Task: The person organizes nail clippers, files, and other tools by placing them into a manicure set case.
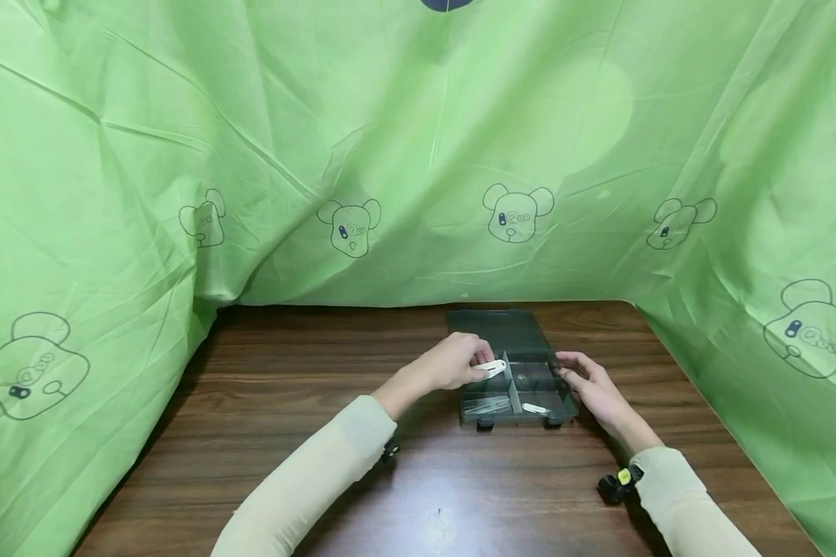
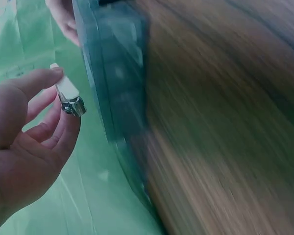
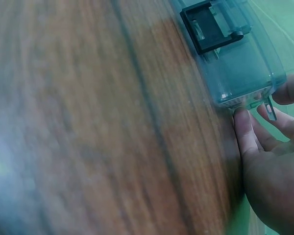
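Observation:
A dark translucent compartment box (image 1: 468, 385) lies on the table with its lid (image 1: 498, 331) folded back. Over its left compartments, my left hand (image 1: 454, 362) pinches a white nail clipper (image 1: 491, 369) between thumb and fingers. The left wrist view shows the clipper's white lever and shiny metal end (image 2: 74, 105), held apart from the box. At the box's right side, my right hand (image 1: 601, 394) rests its fingertips against the wall. The right wrist view has the thumb (image 3: 242, 122) at the box's lower corner, with the other fingers loosely bent beside it.
Thin clear pieces (image 1: 488, 406) lie in the front left compartment and a small white piece (image 1: 535, 408) in the front right one. Two black latches (image 1: 484, 425) hang at the box's front. A green curtain (image 1: 418, 155) surrounds the brown wooden table (image 1: 306, 340).

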`<state>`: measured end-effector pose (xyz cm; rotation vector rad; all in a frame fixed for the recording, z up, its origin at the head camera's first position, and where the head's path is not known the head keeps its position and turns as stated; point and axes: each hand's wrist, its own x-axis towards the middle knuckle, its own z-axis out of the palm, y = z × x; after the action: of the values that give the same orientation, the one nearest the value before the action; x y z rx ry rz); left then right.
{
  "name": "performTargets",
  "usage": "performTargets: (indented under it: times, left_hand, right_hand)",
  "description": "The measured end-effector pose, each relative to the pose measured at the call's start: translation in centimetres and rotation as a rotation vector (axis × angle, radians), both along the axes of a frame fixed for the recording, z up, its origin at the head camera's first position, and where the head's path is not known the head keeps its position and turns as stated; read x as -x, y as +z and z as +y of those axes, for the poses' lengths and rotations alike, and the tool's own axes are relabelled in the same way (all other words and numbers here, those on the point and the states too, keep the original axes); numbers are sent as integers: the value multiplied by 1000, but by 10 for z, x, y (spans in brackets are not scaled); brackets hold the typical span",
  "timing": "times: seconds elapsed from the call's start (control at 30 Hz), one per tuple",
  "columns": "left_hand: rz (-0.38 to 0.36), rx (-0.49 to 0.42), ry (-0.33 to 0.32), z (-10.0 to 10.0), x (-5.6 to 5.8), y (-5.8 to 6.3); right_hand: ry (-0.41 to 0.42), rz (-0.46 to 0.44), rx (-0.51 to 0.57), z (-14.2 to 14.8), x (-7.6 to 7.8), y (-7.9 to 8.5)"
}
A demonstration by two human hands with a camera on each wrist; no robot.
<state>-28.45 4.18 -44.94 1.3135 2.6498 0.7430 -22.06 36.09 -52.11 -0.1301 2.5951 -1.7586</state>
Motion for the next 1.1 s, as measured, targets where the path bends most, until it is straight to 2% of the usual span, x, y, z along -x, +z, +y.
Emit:
performTargets:
  times: [0.3, 0.63, 0.87, 1.1]
  left_hand:
    - [55, 38, -86, 51, -12, 0]
    - [108, 95, -121, 103, -23, -7]
    - [93, 119, -104, 116, -25, -16]
    - [79, 118, -53, 114, -25, -18]
  right_hand:
    - [-11, 8, -14, 0, -4, 0]
    - [1, 21, 21, 2, -5, -4]
    - [7, 31, -9, 2, -2, -2]
    - [4, 27, -11, 1, -2, -1]
